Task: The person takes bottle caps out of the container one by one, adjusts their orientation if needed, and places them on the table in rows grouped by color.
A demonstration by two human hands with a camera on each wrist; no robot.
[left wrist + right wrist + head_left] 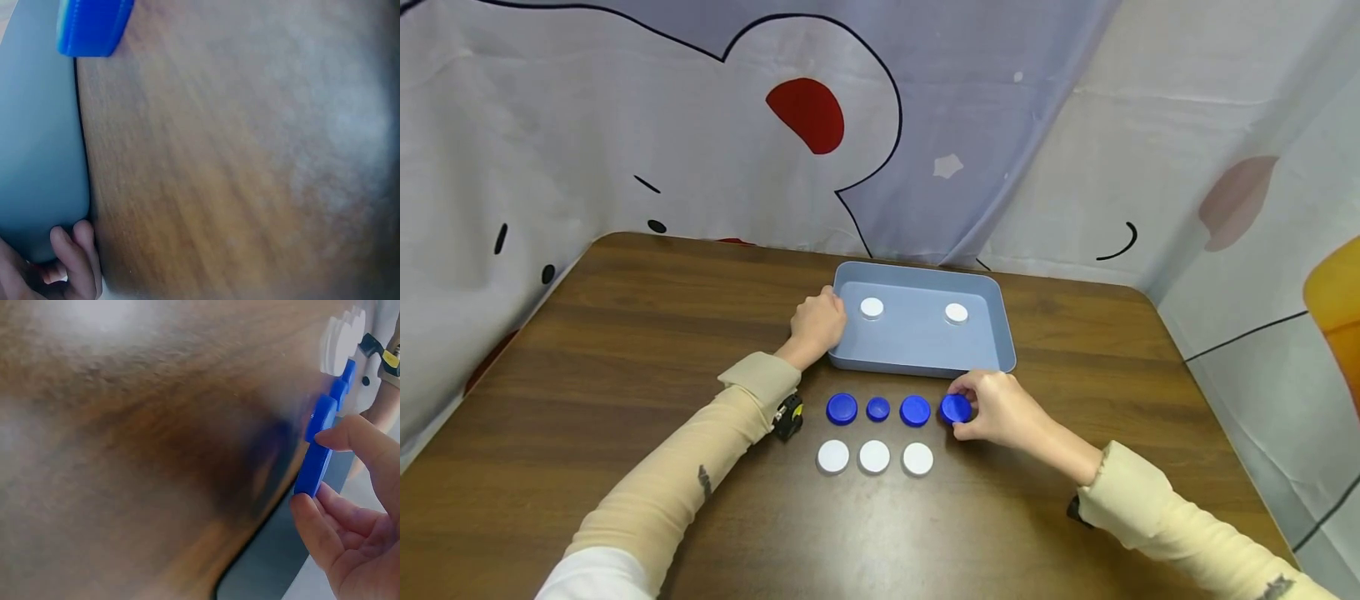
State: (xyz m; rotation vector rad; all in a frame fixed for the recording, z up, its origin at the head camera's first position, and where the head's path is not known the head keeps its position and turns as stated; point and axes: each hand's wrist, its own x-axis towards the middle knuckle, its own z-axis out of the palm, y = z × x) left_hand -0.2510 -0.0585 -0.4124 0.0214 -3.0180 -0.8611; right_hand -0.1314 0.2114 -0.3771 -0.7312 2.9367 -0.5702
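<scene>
My right hand (1002,408) pinches a blue bottle cap (956,408) between thumb and fingers, at the right end of a row of several blue caps. In the right wrist view this cap (314,469) stands on edge between the fingertips. Left of it lie the other blue caps, including one cap (915,411) nearby and a smaller one (877,408). My left hand (818,323) grips the left side of a blue-grey tray (925,364), its fingers curled at the tray's edge in the left wrist view. Two white caps (872,308) sit apart inside the tray.
Nearer than the blue row, three white caps (874,457) lie side by side on the brown wooden table (700,300). A patterned cloth (625,125) hangs behind the table and along its sides. Dark wrist devices (787,417) show at the cuffs.
</scene>
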